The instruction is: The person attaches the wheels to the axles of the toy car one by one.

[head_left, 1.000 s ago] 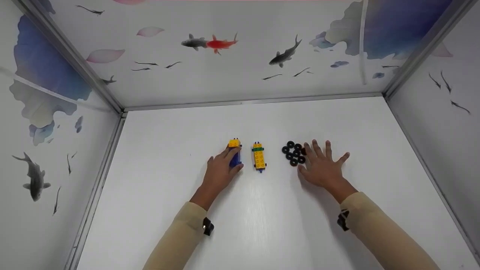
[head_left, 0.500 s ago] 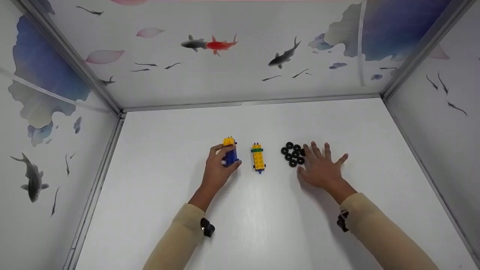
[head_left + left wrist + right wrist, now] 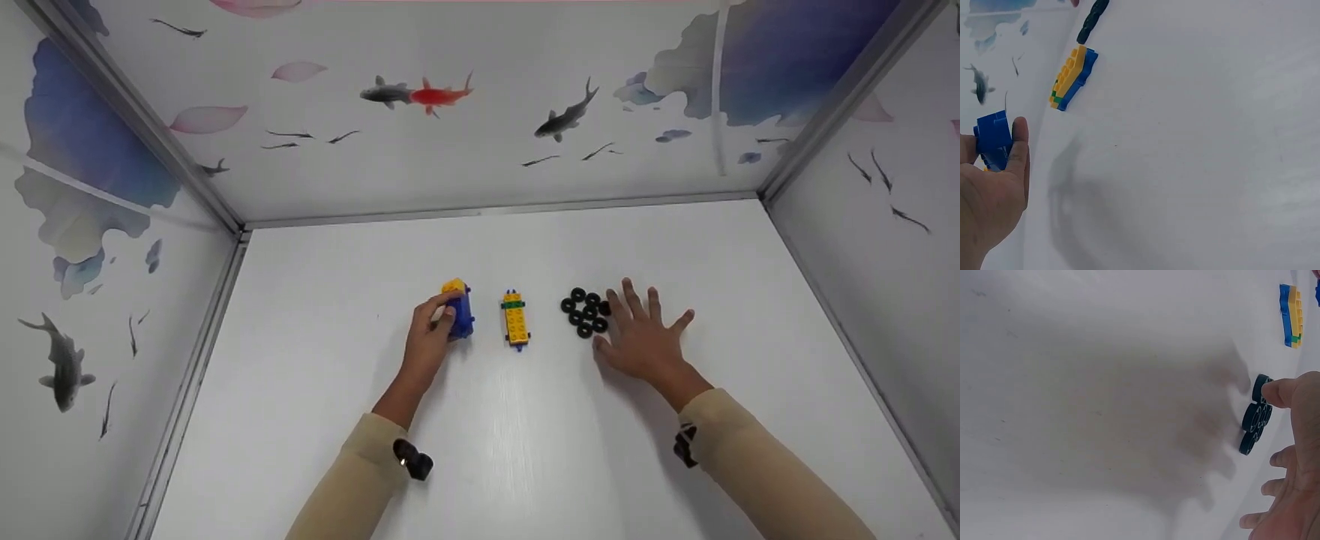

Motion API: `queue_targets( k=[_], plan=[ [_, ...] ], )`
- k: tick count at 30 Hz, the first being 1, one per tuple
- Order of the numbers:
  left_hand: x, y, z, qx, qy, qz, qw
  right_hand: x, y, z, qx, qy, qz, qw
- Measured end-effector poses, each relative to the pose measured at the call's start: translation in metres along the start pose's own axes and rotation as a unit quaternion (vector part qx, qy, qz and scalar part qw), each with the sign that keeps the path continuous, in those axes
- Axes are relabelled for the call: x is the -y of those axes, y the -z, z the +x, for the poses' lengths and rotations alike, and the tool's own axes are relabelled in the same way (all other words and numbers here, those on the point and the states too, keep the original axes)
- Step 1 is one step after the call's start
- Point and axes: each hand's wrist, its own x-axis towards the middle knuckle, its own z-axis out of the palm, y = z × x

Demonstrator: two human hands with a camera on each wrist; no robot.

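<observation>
- Nearest: two tan sleeves point(image 3: 341, 480), one at each side, reaching in from the bottom edge of the head view over a white table point(image 3: 510, 465).
- At the inner side of the left cuff, a small black device point(image 3: 413, 460); a matching one by the right cuff.
- Right hand point(image 3: 643, 341): palm down, fingers straight and spread wide, gripping nothing. It lies just beside the cluster of black rings point(image 3: 576, 318), the index finger closest. Whether that finger touches the end ring is hard to tell; hand and ring overlap in the head view.
- Left hand point(image 3: 426, 337): thumb and fingers pinch a blue block piece point(image 3: 462, 319) with a yellow part at its far end. Left wrist view shows the blue part between thumb and fingers.
- Rings: flat on the table, bunched close together.
- Yellow studded strip point(image 3: 516, 324): on the table between the blue block piece and the rings, apart from both. Green band near its far end, blue along its underside.
- Farthest: white back wall point(image 3: 480, 169), printed with grey fish and a red one point(image 3: 440, 96), pink petals and blue-grey washes.
</observation>
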Motion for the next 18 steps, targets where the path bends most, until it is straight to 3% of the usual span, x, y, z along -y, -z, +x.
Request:
queue_targets(
  k=[7,11,18],
  plan=[
    [-0.0021,-0.0007,0.0002,0.025,0.026,-0.072,0.9967,-0.003,-0.0045,0.0031,0.002,0.001,-0.002,1.0],
    [-0.0045,-0.0004,0.0001,0.043,0.054,-0.126,0.9896,-0.0041,-0.0058,0.0032,0.003,0.001,-0.001,1.0],
    [-0.0068,0.0012,0.0003,0.077,0.101,-0.171,0.977,-0.0058,-0.0092,0.0027,0.005,0.003,0.002,1.0]
  ],
)
